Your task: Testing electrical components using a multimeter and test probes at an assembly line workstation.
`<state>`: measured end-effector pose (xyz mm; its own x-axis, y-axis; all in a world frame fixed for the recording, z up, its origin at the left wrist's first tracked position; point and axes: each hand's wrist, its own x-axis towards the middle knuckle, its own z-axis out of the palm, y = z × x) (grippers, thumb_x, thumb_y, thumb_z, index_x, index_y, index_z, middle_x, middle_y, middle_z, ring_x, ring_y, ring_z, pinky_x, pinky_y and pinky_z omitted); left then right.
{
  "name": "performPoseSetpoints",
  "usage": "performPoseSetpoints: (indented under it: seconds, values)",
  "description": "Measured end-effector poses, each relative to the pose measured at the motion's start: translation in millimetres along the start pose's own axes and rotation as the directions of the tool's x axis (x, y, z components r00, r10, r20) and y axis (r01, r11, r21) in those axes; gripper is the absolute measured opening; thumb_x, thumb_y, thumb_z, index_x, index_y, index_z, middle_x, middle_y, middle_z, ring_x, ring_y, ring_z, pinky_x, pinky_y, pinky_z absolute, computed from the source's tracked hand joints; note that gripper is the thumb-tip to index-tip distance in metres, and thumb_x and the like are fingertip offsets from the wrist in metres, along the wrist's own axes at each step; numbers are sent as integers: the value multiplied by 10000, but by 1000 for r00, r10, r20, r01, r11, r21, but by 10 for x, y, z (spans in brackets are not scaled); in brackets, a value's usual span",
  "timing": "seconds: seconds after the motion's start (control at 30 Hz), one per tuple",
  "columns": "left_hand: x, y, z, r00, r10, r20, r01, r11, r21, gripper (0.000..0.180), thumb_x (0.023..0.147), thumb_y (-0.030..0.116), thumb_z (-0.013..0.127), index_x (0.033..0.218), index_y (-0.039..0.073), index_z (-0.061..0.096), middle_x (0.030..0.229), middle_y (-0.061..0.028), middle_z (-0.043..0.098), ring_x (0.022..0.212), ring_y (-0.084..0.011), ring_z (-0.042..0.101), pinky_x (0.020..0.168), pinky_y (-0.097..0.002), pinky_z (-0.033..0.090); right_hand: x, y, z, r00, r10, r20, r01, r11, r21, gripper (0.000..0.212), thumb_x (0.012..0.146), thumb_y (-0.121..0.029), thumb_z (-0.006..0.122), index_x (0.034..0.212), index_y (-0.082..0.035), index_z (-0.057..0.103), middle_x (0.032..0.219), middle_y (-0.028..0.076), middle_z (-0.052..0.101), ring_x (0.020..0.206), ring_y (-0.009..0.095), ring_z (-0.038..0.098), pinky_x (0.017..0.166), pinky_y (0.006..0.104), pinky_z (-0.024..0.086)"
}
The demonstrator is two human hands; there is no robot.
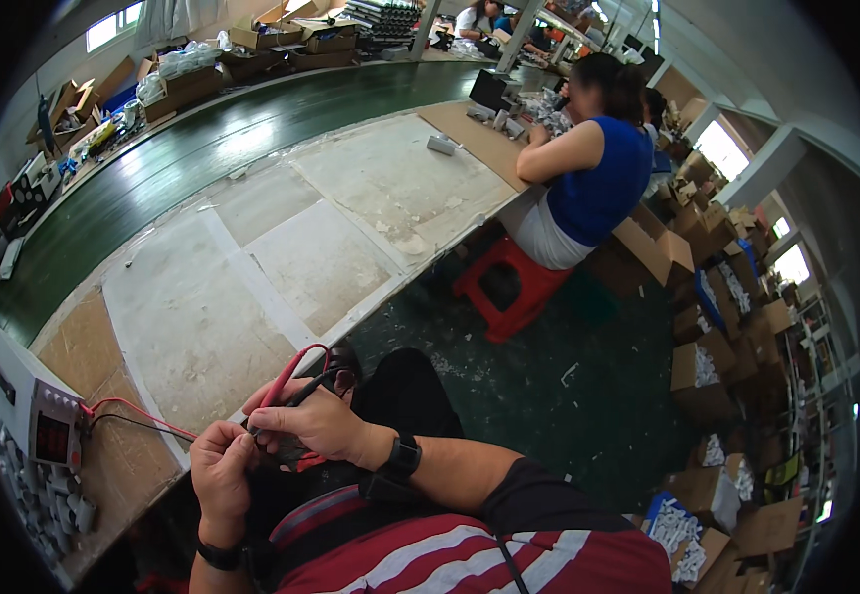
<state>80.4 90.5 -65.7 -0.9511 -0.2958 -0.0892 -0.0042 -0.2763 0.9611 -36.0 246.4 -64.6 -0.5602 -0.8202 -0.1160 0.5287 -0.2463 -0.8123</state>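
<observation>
Right hand (323, 424) gripping red probe (283, 380) and black probe (308, 390)
Both are pointing toward the left hand (220, 470), whose closed fingertips are pinching a part (255, 433) too small to identify, near the bench (192, 337).

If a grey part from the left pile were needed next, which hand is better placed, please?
Probably the left hand: it is nearer the grey parts; the right hand holds the red probe and black probe.

I count from my end two hands (220, 473), two probes (280, 387), one red and one black, two wristbands (405, 454), one power unit (29, 391) at the surface's left corner, one stool (531, 287) by its right edge.
</observation>
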Motion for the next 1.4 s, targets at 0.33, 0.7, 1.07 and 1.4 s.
performPoseSetpoints:
  seconds: [0.33,0.7,1.07,1.4]
  values:
    - [19,-35,-52,1000,10,-11,-10,1000,-3,102,976,108,644,911,36,613,728,4,603,606,-62,501,581,-198,386,-24,20,109,992,-57,-113,49,996,-80,224,993,-147,685,1143,18,665,942,75,721,787,128,688,712,261,577]
    - [16,-22,-68,1000,13,4,-13,1000,-24,117,972,122,671,919,28,624,723,-3,612,590,-67,507,559,-203,384,-40,6,161,990,-66,-123,60,997,-51,207,980,-126,702,1135,7,668,934,67,716,778,118,679,708,250,569]
    - [-2,-30,-70,1000,-2,-4,2,999,-50,102,975,86,660,906,16,634,743,-3,633,610,-61,528,575,-203,400,-24,25,197,983,-107,-151,93,991,-101,178,1004,-151,672,1090,4,668,919,53,706,783,107,675,689,243,567]
    - [-31,-82,-87,1000,-1,8,2,995,-95,94,970,86,669,921,9,645,742,-9,636,605,-67,533,577,-203,410,-34,67,200,980,-119,-158,110,992,-64,155,1011,-148,654,1061,-2,674,902,55,710,749,97,657,656,239,552]
